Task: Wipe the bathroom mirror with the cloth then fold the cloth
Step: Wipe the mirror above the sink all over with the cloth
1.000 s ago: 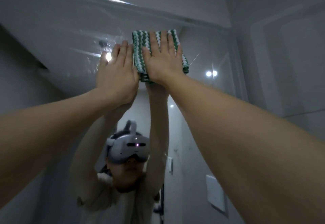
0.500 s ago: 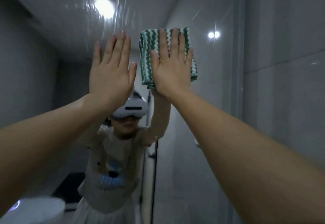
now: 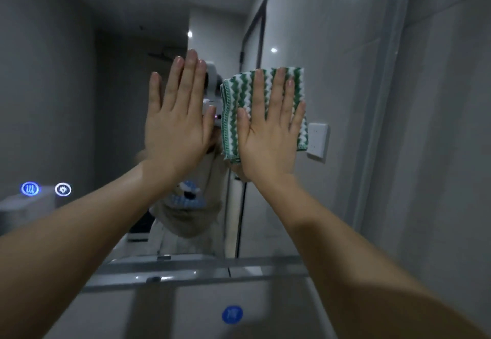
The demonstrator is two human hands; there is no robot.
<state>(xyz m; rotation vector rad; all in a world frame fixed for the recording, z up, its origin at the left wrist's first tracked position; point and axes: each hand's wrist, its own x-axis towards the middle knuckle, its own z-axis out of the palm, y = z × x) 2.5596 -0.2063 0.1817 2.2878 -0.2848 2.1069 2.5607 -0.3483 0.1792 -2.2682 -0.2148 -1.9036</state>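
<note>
Cloth (image 3: 263, 111) slid down mirror (image 3: 79, 99) | our right hand (image 3: 268, 136) fingers flat on it, left hand (image 3: 176, 123) open | press evenly, overlap strokes

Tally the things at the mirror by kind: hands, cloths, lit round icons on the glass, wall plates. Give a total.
Hands: 2, the left hand flat and bare, the right hand pressing the cloth
Cloths: 1, the green and white cloth
Lit round icons on the mirror: 2, one blue, one white
Wall plates: 1
Total: 6
</note>
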